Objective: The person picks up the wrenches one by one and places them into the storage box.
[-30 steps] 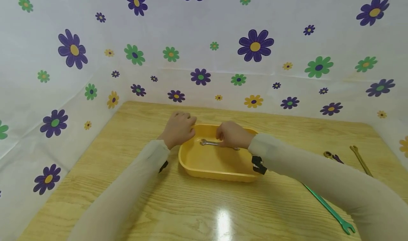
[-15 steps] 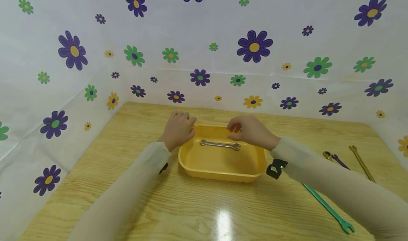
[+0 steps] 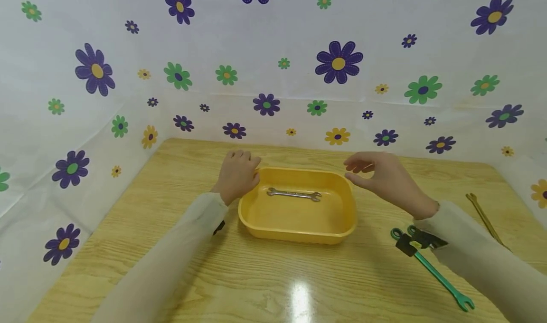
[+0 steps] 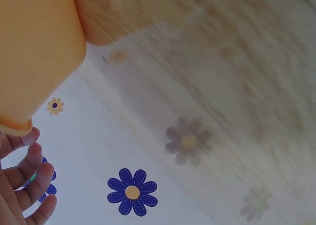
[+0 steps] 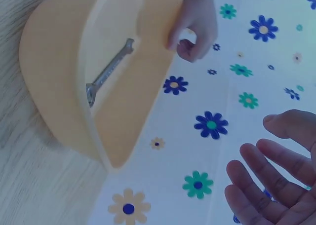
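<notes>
A yellow plastic tray [image 3: 295, 237] sits on the wooden table, with a silver double open-ended wrench [image 3: 294, 194] lying across its floor. At the tray's back left corner my left hand [image 3: 237, 175] holds the rim, thumb on the inner side. In the left wrist view its fingers [image 4: 37, 188] are bent beside the rim. My right hand [image 3: 382, 175] hovers near the back right corner with fingers spread from the thumb and nothing between them. The right wrist view shows its palm [image 5: 291, 185] bare.
A green wrench [image 3: 442, 278] lies to the right of the tray, partly behind the right wrist camera [image 3: 416, 242]. Farther right, a gold wrench [image 3: 485, 218] is partly covered by the sleeve. Behind the table [image 3: 205, 275] hangs a flowered cloth [image 3: 299, 85].
My right hand has let go of the silver wrench in the tray, risen and moved right past the rim. My left hand has stayed at the corner.
</notes>
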Demonstrator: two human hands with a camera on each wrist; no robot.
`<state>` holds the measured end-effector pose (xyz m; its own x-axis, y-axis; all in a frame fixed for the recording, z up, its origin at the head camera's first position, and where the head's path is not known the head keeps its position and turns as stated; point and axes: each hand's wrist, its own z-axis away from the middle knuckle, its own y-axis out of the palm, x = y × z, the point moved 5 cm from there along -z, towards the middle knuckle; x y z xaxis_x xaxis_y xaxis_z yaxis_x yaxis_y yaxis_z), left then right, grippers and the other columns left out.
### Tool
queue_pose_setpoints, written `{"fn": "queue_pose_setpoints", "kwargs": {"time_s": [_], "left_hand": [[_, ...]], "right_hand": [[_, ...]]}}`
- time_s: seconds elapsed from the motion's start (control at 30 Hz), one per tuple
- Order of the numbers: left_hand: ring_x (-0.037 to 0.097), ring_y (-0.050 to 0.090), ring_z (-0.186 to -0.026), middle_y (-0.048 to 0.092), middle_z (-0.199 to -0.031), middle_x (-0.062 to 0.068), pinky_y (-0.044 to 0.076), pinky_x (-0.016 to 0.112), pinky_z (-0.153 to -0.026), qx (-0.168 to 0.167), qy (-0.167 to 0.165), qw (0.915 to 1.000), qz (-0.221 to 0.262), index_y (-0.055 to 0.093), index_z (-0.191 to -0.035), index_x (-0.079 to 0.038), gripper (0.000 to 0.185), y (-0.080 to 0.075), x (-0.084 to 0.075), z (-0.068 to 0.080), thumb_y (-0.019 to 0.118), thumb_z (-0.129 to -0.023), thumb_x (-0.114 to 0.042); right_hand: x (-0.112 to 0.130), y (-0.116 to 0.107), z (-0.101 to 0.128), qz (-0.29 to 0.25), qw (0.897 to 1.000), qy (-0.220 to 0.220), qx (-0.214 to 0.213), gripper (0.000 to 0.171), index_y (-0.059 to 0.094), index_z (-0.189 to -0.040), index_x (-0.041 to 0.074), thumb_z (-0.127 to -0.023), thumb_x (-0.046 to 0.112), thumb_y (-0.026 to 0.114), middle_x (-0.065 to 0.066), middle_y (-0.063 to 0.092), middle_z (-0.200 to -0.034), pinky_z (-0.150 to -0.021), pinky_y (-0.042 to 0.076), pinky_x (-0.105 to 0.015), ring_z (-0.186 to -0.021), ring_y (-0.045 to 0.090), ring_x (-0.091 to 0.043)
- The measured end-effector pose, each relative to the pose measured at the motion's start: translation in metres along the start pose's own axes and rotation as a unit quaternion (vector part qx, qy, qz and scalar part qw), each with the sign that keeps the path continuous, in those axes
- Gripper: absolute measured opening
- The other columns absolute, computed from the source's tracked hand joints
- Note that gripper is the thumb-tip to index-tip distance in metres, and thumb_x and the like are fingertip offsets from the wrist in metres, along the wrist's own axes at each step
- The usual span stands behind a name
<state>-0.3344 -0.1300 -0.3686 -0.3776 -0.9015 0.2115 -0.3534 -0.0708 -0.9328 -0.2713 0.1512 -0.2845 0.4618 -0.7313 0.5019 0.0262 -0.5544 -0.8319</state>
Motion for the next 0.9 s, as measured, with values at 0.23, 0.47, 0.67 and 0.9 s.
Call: {"fn": "queue_pose_setpoints", "kwargs": {"time_s": [0.23,0.47,0.67,0.9], "left_hand": [[0.029,0.06,-0.097,0.066,-0.1,0.012,0.044,0.044,-0.09,-0.005,-0.002,1.0,0.005,0.064,-0.112,-0.011,0.033,0.001,0.001,0.001,0.056,-0.087,-0.03],[0.029,0.059,-0.096,0.066,-0.1,0.011,0.044,0.044,-0.091,-0.009,-0.004,0.9999,0.008,0.064,-0.113,-0.011,0.034,0.005,0.001,0.001,0.056,-0.087,-0.031],[0.029,0.06,-0.096,0.066,-0.1,0.011,0.044,0.044,-0.091,-0.007,-0.005,0.9999,0.013,0.064,-0.113,-0.011,0.033,0.004,0.0,0.0,0.057,-0.087,-0.03],[0.029,0.06,-0.095,0.066,-0.099,0.011,0.043,0.045,-0.092,-0.009,-0.004,0.9998,0.019,0.064,-0.111,-0.01,0.032,0.006,0.001,-0.002,0.056,-0.086,-0.029]], "right_hand": [[-0.014,-0.027,0.028,-0.002,0.997,-0.007,-0.074,0.023,0.067,-0.105,0.004,-0.084,0.013,0.068,-0.012,0.07,-0.102,-0.08,0.051,-0.016,-0.087,0.066,-0.022],[-0.037,-0.046,0.051,-0.029,0.992,-0.003,-0.123,0.029,0.063,-0.11,0.005,-0.082,0.008,0.069,-0.004,0.068,-0.095,-0.074,0.041,0.0,-0.081,0.052,0.018],[-0.055,-0.056,0.07,-0.054,0.988,0.021,-0.145,0.029,0.06,-0.107,0.006,-0.08,0.001,0.069,0.019,0.058,-0.09,-0.072,0.043,-0.002,-0.079,0.056,0.012],[-0.073,-0.062,0.087,-0.041,0.987,0.03,-0.156,0.031,0.057,-0.107,0.002,-0.079,-0.001,0.069,0.023,0.056,-0.086,-0.069,0.043,-0.001,-0.075,0.054,0.014]]}}
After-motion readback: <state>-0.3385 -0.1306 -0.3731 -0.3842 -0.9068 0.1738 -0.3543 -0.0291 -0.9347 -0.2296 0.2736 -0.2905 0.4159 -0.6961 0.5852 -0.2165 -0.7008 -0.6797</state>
